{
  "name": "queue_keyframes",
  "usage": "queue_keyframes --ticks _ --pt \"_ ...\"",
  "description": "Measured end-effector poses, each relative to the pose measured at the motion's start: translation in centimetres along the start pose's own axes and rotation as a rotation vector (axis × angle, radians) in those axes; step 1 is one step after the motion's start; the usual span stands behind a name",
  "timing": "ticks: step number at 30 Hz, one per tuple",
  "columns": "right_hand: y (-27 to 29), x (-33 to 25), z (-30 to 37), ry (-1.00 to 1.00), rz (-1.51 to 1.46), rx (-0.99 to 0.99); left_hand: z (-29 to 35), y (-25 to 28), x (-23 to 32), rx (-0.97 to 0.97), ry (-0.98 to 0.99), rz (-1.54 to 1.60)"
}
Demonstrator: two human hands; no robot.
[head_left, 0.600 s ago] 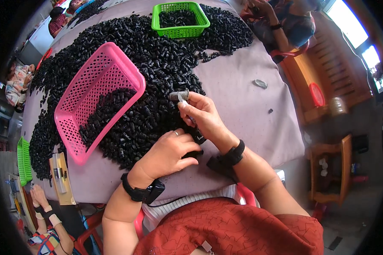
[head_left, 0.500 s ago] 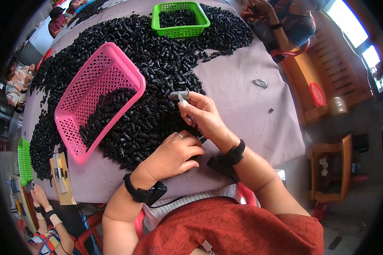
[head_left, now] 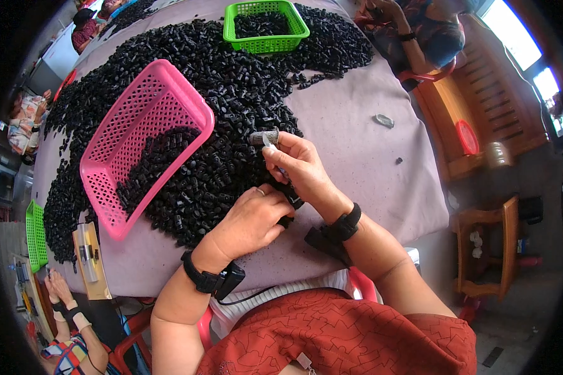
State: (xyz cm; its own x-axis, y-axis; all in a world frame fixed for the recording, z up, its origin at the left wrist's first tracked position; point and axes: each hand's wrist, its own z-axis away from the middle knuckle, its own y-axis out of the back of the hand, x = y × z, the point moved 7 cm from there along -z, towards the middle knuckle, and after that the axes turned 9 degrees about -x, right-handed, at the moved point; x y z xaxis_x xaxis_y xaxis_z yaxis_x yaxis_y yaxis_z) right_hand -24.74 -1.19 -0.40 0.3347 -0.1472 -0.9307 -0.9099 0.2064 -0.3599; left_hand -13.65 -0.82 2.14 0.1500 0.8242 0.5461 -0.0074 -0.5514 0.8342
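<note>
- The grey cloth-covered table (head_left: 363, 156) carries a wide heap of small black plastic cylinders (head_left: 231, 112).
- A pink perforated plastic basket (head_left: 145, 140) lies tilted on the heap, partly filled.
- The left hand (head_left: 253, 219) rests palm-down at the heap's near edge, fingers curled; whether it grips anything cannot be told.
- The right hand (head_left: 294, 164) is raised, fingertips pinching a short grey cylindrical piece (head_left: 263, 137) above the heap, long axis pointing left.

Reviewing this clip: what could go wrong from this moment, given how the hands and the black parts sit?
The right hand pinches a small grey piece only at its end, so it could slip into the heap of black parts and be hard to find. The left hand rests at the heap's near edge and might push parts off the table. The pink basket lies tilted on the heap and might slide.
</note>
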Motion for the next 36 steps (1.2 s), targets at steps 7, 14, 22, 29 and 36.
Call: queue_keyframes --ticks 7,14,22,29,36 --pt "0.2 0.0 0.0 -0.001 0.005 0.004 0.3 1.0 -1.1 0.108 0.108 -0.042" --pt "0.1 0.3 -0.1 0.013 0.000 -0.017 0.9 2.4 -2.5 0.277 0.167 0.031" --pt "-0.4 0.1 0.1 -0.017 0.053 -0.030 3.1 2.8 -7.3 0.579 0.359 0.973" --pt "-2.0 -0.5 0.5 -0.043 0.113 -0.133 3.3 3.3 -7.7 0.614 0.275 1.271" --pt "-2.6 -0.6 0.6 -0.035 0.192 -0.214 3.4 3.2 -7.7 0.582 0.287 1.297"
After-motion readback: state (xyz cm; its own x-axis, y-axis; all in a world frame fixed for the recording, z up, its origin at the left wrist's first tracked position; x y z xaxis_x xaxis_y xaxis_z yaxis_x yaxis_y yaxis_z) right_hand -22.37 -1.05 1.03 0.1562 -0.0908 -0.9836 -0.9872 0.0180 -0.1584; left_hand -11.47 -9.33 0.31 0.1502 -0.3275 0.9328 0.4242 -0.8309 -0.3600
